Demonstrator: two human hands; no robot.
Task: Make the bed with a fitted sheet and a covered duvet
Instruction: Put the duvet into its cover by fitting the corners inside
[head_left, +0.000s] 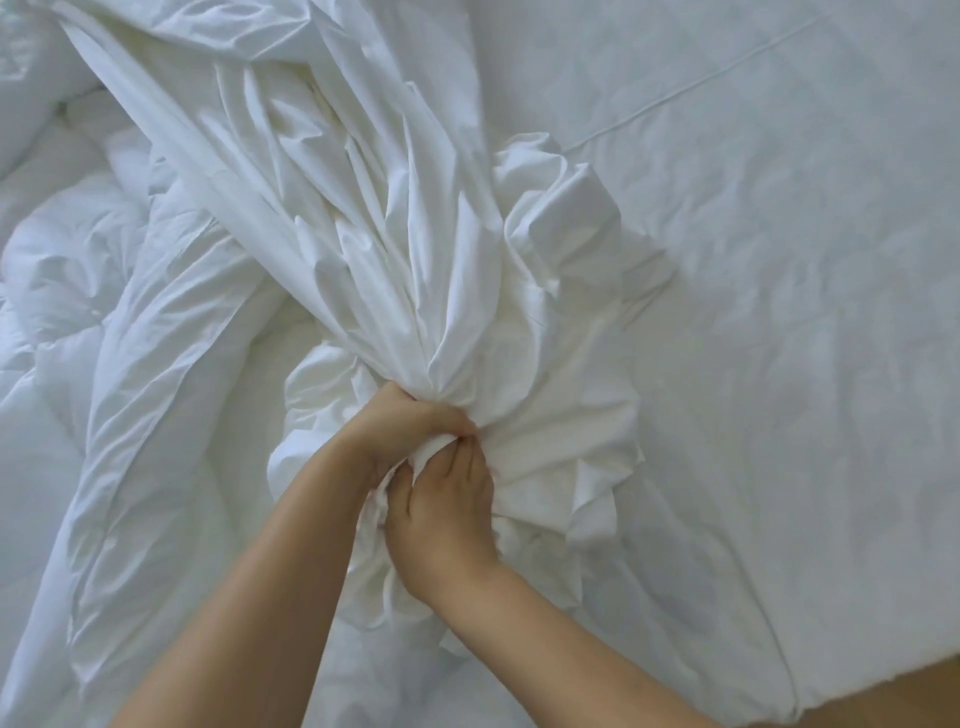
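White duvet (57, 270) is piled at the far left of the bed with bare quilting showing, so it's not in its cover yet. Duvet cover (322, 208) lies over it, running diagonally from top left down to centre, bunched into a fan of folds.

Left grip (415, 423): fingers curled tight round the gathered neck of the cover. Right grip (441, 519): just below and touching the left, fingers tucked in, pinching a fold of the same cloth. Both are fully closed on fabric. Can't tell whether they have an opening edge or a corner.

Fitted sheet (779, 260) on the right is flat on the mattress with light creases, pulled over the near corner by the floor (883, 696).

My read: sheet step is done, at least on the visible side. Left to do: get duvet inside cover, shake out, spread flat. Roughly halfway.
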